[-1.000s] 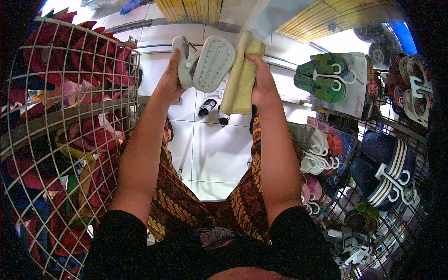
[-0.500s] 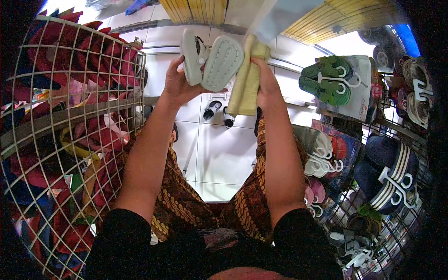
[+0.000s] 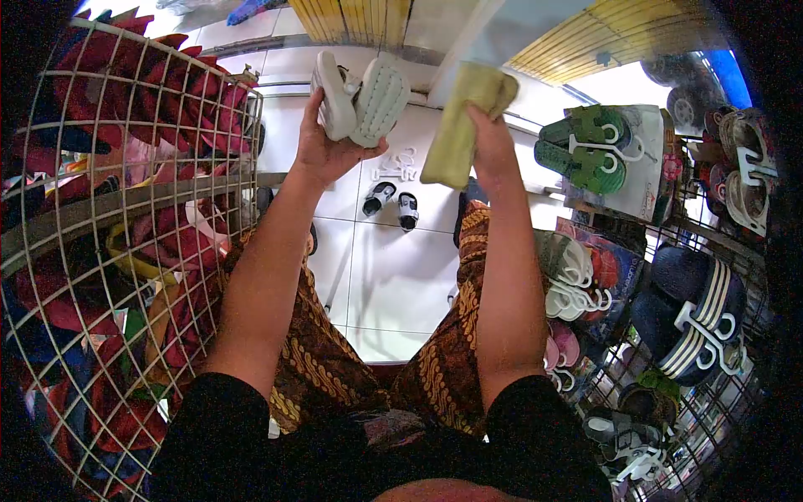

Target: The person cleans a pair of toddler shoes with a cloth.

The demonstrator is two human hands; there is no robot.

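Clamped round the lower part of a pair of pale sandals (image 3: 382, 96), the left hand (image 3: 324, 159) had its thumb up along the outer edge of one and its fingers beneath the other, whose studded sole faced the camera. The right hand (image 3: 497, 149) was closed on a folded yellow cloth (image 3: 456, 134), thumb laid over its near face; the fingers behind could not be made out. Between the sandals' right edge and the cloth lay a clear gap, the two not touching.

Both hands were held out over the white tiled floor (image 3: 393, 284), which lay open between the knees of the patterned trousers (image 3: 314, 360). Below the gap, two small black-and-white sandals (image 3: 408, 211) stood on the tiles, with white hangers (image 3: 393, 173) just beyond them.

At the left, the edge of a wire rack (image 3: 242, 151) filled with red goods bounded the space, near the left forearm but apart from it. On the right, green sandals (image 3: 585, 155) on a hanger jutted inward, leaving a narrower margin beside the right wrist.
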